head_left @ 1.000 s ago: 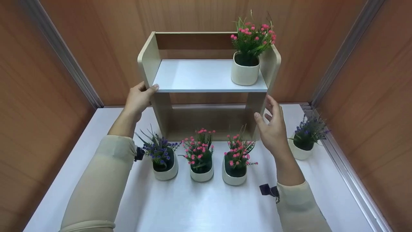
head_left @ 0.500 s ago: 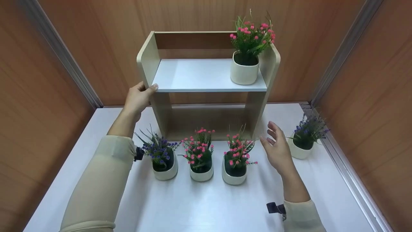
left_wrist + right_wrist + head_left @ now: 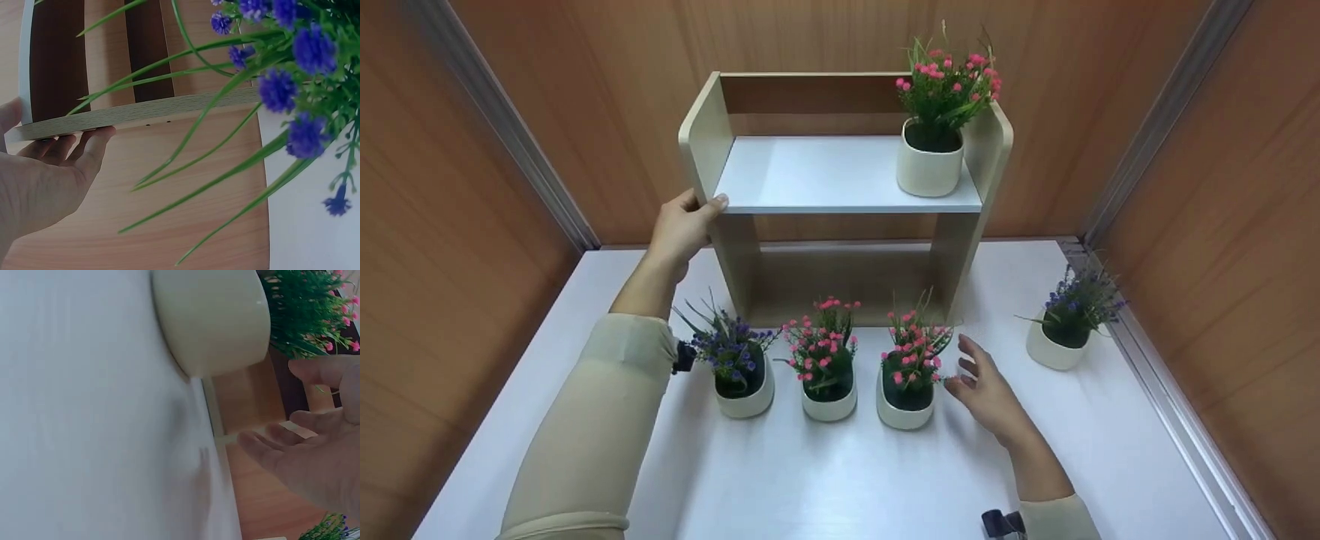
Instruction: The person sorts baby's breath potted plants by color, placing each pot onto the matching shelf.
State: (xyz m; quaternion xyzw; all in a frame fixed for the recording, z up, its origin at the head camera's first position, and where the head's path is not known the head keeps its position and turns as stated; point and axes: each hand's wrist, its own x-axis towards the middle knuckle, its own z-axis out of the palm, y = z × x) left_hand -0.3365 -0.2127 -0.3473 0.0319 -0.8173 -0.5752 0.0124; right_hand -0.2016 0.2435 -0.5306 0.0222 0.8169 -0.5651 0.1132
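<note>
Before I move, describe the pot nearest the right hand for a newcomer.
Find the shelf unit, then the row of three pots in front. Take the right-end pot, with pink flowers: of the three, it alone stands beside the right hand.

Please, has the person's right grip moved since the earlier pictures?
Yes. In the head view, the right grip has moved down the picture, away from the right side of the shelf unit, and is now beside a pink-flowered plant.
</note>
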